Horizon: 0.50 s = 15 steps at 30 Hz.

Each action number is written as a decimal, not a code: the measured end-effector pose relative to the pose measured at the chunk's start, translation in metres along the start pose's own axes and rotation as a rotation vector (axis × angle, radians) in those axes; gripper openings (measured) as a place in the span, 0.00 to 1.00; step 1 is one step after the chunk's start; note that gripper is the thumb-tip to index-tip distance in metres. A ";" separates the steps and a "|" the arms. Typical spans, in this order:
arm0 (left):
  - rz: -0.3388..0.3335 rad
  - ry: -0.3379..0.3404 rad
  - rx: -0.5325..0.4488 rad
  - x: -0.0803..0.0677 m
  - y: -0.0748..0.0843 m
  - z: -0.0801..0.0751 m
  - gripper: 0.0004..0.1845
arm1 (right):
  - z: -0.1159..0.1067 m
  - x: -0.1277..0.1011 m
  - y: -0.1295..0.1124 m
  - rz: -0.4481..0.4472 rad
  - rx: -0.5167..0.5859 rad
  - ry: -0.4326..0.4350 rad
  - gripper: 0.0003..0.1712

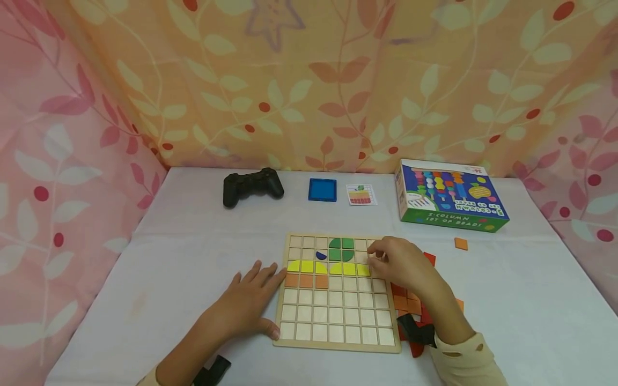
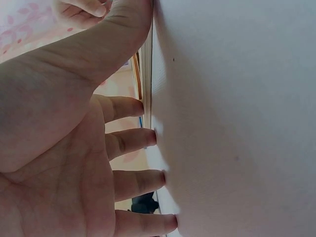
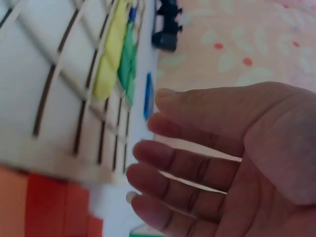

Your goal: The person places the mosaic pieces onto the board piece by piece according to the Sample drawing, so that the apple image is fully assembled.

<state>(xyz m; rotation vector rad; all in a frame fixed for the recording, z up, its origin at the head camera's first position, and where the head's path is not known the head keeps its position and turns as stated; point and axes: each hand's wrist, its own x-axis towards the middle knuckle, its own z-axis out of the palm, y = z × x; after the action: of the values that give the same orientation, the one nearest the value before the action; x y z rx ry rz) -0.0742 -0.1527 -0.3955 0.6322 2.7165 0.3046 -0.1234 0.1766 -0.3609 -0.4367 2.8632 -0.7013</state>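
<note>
Over grid board (image 1: 338,316), right hand (image 1: 398,262) grip released, left hand (image 1: 251,300) flat, touching board edge

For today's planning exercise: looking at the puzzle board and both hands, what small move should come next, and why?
Probably the right hand, empty and hovering at the yellow row's end, should reach to the orange and red tiles beside the board: only three orange tiles are laid.

Curtained home play corner: leaf-print drapes (image 1: 309,80), toy box (image 1: 449,195), gamepad (image 1: 252,186).
</note>
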 end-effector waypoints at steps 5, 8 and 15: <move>0.004 -0.005 -0.009 0.001 0.001 -0.001 0.66 | -0.005 0.000 0.019 0.090 -0.023 -0.006 0.13; 0.003 -0.007 -0.010 0.000 0.001 -0.002 0.66 | -0.012 -0.002 0.031 0.159 -0.020 -0.028 0.15; -0.001 -0.012 -0.017 -0.002 0.003 -0.004 0.66 | -0.034 -0.012 0.074 0.327 -0.020 -0.062 0.16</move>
<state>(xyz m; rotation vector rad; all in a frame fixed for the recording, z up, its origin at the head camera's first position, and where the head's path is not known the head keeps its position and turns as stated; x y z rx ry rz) -0.0725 -0.1517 -0.3904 0.6265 2.6999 0.3229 -0.1371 0.2574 -0.3652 0.0110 2.7878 -0.5880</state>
